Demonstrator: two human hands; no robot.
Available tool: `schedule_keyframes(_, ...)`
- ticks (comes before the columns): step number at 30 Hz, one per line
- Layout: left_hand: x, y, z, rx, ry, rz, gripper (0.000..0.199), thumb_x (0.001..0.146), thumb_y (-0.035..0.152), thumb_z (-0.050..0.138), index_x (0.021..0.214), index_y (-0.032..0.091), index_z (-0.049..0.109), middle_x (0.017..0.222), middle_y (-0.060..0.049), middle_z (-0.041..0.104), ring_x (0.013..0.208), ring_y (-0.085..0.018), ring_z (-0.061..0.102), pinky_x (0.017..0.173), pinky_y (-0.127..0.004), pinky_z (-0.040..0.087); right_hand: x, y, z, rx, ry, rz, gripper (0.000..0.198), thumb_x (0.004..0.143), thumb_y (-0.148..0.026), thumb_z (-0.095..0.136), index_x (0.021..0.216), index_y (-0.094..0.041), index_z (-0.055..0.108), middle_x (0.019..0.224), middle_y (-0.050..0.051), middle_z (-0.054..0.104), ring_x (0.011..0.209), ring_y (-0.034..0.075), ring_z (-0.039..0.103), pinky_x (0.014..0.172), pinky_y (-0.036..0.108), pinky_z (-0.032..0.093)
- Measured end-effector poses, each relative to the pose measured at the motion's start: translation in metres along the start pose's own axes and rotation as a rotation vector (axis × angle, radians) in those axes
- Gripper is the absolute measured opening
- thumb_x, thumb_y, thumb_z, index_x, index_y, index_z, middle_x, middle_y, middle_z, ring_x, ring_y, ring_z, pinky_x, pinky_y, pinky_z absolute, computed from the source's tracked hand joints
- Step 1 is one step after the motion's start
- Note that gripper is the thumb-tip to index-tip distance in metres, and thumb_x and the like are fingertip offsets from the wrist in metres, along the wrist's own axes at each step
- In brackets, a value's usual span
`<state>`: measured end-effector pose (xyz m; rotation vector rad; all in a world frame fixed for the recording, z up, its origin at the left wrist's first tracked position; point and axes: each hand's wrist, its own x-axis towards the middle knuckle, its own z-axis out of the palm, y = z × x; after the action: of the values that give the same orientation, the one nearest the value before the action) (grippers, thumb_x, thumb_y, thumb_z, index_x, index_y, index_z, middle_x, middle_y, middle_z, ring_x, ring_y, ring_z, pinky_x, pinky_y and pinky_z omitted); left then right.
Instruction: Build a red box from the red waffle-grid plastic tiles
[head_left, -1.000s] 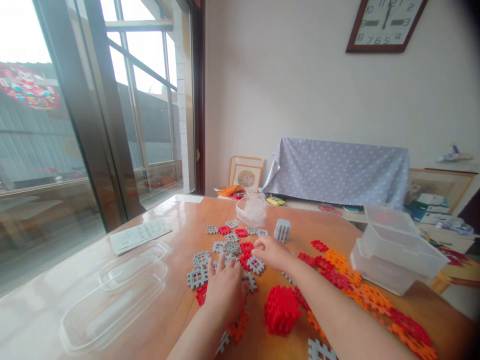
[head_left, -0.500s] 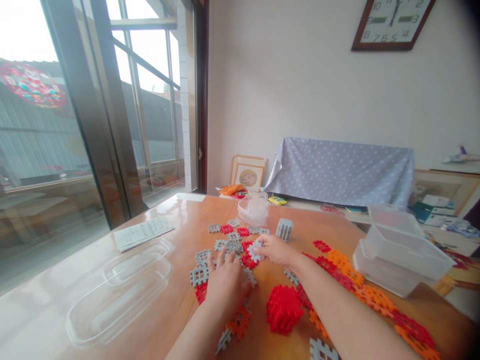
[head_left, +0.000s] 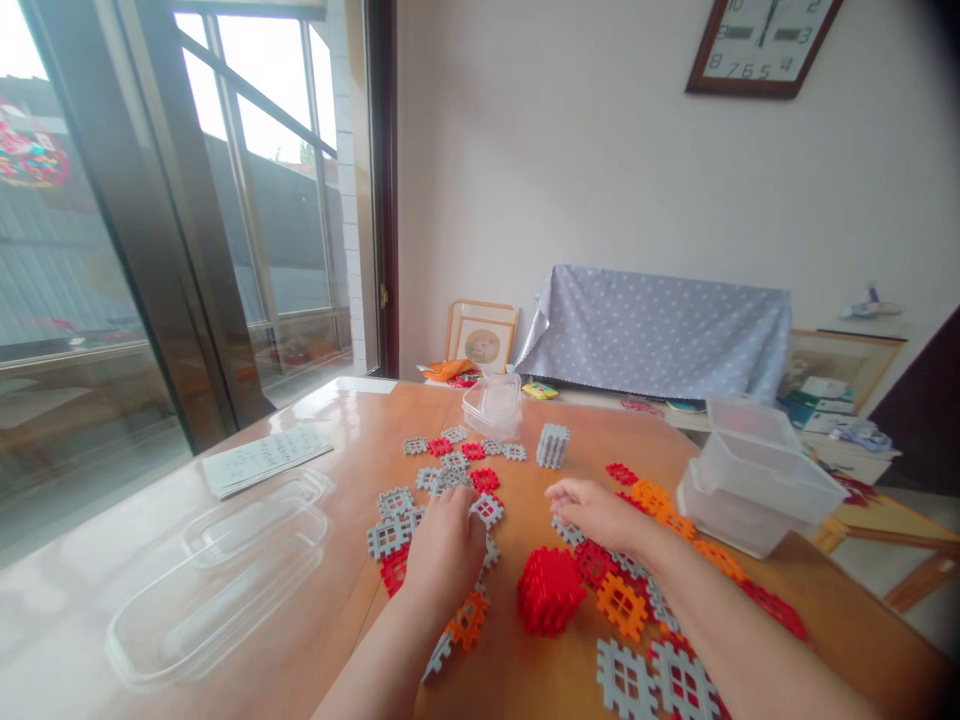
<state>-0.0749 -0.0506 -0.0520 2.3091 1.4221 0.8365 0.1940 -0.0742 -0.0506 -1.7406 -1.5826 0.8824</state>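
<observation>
My left hand (head_left: 448, 545) is closed, fingers curled down among grey and red waffle-shaped interlocking blocks; what it grips, if anything, is hidden. Beside it lies a grey waffle block (head_left: 487, 508) with red showing through its holes. My right hand (head_left: 596, 508) is closed just above another grey waffle block (head_left: 568, 530); its grip is hidden too. Between my forearms a stack of red waffle blocks (head_left: 551, 590) stands on the table. Farther back is an upright stack of grey waffle blocks (head_left: 553, 446). An orange waffle block (head_left: 622, 606) lies under my right wrist's near side.
Clear plastic lids (head_left: 225, 590) and a written-on paper pad (head_left: 264, 462) lie on the left of the table (head_left: 360, 430). A small clear container (head_left: 492, 405) stands at the back. Stacked translucent boxes (head_left: 757, 490) stand right, past a row of orange and red blocks.
My right hand has moved right, away from the grey block it held, which now appears beside my left hand. My left fingers, spread before, have curled in. The camera view has shifted right.
</observation>
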Motion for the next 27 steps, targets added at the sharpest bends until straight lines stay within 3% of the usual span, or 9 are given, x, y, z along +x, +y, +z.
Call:
schedule_keyframes(4, -0.002, 0.002, 0.01, -0.3, -0.087, -0.089, 0.017, 0.092, 0.025, 0.044, 0.098, 0.022, 0.06, 0.09, -0.005, 0.068, 0.082, -0.02, 0.062, 0.07, -0.028, 0.041, -0.046, -0.01, 0.002, 0.223, 0.019, 0.174, 0.037, 0.086, -0.036, 0.064, 0.119, -0.02, 0.066, 0.105, 0.008, 0.074, 0.094, 0.022, 0.069, 0.068, 0.028, 0.051)
schedule_keyframes(7, -0.005, 0.004, 0.02, -0.582, -0.2, -0.195, 0.017, 0.093, 0.034, 0.046, 0.095, 0.022, 0.057, 0.081, -0.003, 0.064, 0.069, -0.017, 0.059, 0.061, -0.026, 0.039, -0.077, -0.019, 0.01, 0.442, 0.058, 0.21, 0.041, 0.089, -0.05, 0.065, 0.116, -0.019, 0.067, 0.11, 0.011, 0.072, 0.099, 0.022, 0.069, 0.078, 0.031, 0.055)
schedule_keyframes(12, -0.013, 0.017, 0.028, -0.953, -0.316, -0.328, 0.035, 0.089, 0.055, 0.053, 0.08, 0.021, 0.045, 0.069, 0.002, 0.052, 0.057, -0.011, 0.048, 0.054, -0.023, 0.036, -0.11, -0.034, 0.028, 0.676, 0.019, 0.277, 0.051, 0.087, -0.064, 0.065, 0.113, -0.021, 0.069, 0.115, 0.011, 0.071, 0.101, 0.021, 0.068, 0.09, 0.035, 0.055)
schedule_keyframes(18, -0.016, 0.032, 0.02, -0.888, -0.337, -0.393, 0.051, 0.08, 0.07, 0.058, 0.076, 0.022, 0.041, 0.063, 0.005, 0.046, 0.053, -0.009, 0.042, 0.051, -0.023, 0.031, -0.116, -0.042, 0.03, 0.597, -0.044, 0.321, 0.063, 0.083, -0.076, 0.06, 0.11, -0.02, 0.07, 0.11, 0.012, 0.073, 0.092, 0.021, 0.069, 0.091, 0.039, 0.053)
schedule_keyframes(27, -0.031, 0.052, -0.008, -0.691, -0.462, -0.473, 0.071, 0.071, 0.086, 0.056, 0.093, 0.018, 0.055, 0.079, -0.003, 0.06, 0.066, -0.018, 0.06, 0.059, -0.029, 0.048, -0.112, -0.037, 0.035, 0.558, -0.088, 0.358, 0.062, 0.075, -0.076, 0.067, 0.105, -0.022, 0.068, 0.105, 0.012, 0.071, 0.086, 0.022, 0.066, 0.084, 0.041, 0.056)
